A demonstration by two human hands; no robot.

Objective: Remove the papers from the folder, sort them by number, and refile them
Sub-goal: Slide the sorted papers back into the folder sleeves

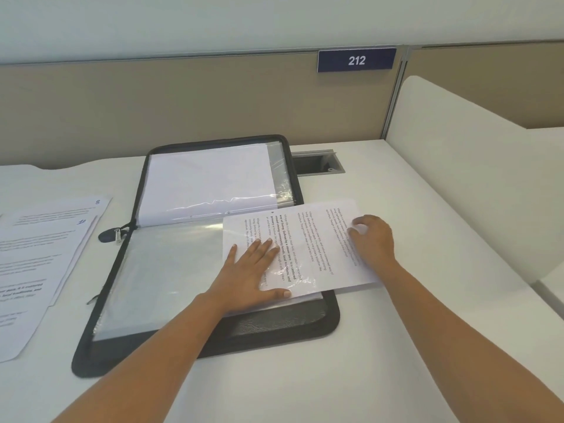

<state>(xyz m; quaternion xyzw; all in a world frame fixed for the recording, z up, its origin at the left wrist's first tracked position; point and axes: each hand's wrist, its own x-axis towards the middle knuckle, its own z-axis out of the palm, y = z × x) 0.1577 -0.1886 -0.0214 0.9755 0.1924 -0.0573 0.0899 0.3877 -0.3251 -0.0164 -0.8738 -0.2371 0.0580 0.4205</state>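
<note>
Your left hand (pixel 253 270) lies flat, fingers straight and slightly spread, thumb out to the side. It presses down on the near half of the open folder (pixel 213 340) and grips nothing. Under its palm is a clear plastic sleeve (pixel 171 264), glossy and a little wrinkled, which covers most of that half.

Your right hand (pixel 372 239) sits further out with its fingers bent and the tips on the right end of a printed sheet (pixel 317 248). I cannot tell whether it pinches the edge or only presses on it.

The sheet is white and turned sideways to you, with blocks of small text and some bold lines. Its left part lies over the folder, where glare suggests it is under the plastic. Its right part sticks out past the folder's edge onto the counter (pixel 396 331).

The folder is black with a zip border, and its zip pull (pixel 111 235) rests at the left by the spine. The far half (pixel 207 178) holds a blank-looking white page in another sleeve.

To the left, well apart from your hands, lies a loose spread of papers (pixel 33 254) with blue handwritten numbers 8 and 10 in their corners.

Behind the folder is a cable port (pixel 317 161) set into the counter. Beyond that are a beige partition (pixel 183 111) and a blue sign (pixel 356 60) reading 212.
</note>
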